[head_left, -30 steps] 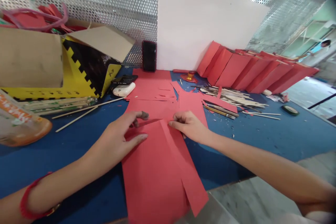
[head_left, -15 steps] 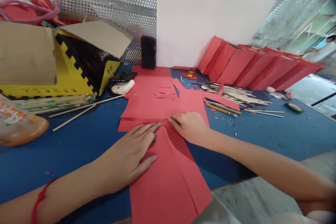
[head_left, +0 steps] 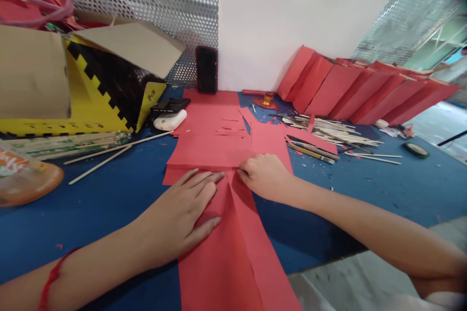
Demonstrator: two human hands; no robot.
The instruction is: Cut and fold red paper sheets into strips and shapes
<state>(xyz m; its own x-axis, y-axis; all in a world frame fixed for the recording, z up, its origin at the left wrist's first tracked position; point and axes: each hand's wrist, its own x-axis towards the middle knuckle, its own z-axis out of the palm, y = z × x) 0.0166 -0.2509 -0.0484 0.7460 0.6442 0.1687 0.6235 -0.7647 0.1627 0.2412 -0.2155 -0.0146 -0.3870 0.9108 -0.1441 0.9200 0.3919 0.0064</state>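
Observation:
A long red paper sheet [head_left: 213, 272] runs from the front of the blue table up toward the middle, with a raised lengthwise fold near its right part. Across its far end lie other red sheets [head_left: 211, 149]. My left hand [head_left: 191, 209] rests flat on the left side of the long sheet, fingers stretched out and pressing it down. At the sheet's far right corner, my right hand [head_left: 266, 177] is closed, with the paper pinched under its curled fingers. The fingertips there are partly hidden. A red string bracelet [head_left: 53, 277] circles my left wrist.
A yellow and black box [head_left: 98, 92] stands left, near an orange-and-clear container [head_left: 31, 180]. A phone [head_left: 206, 70] leans upright at the back. Folded red paper pieces [head_left: 339, 87], thin sticks [head_left: 321, 129] and pencils [head_left: 312, 153] lie right. A white board [head_left: 292, 19] stands behind.
The lengthwise fold of the long sheet has risen more, and its right flap has lifted and opened. My right hand has curled tighter at the corner; the left hand has barely moved.

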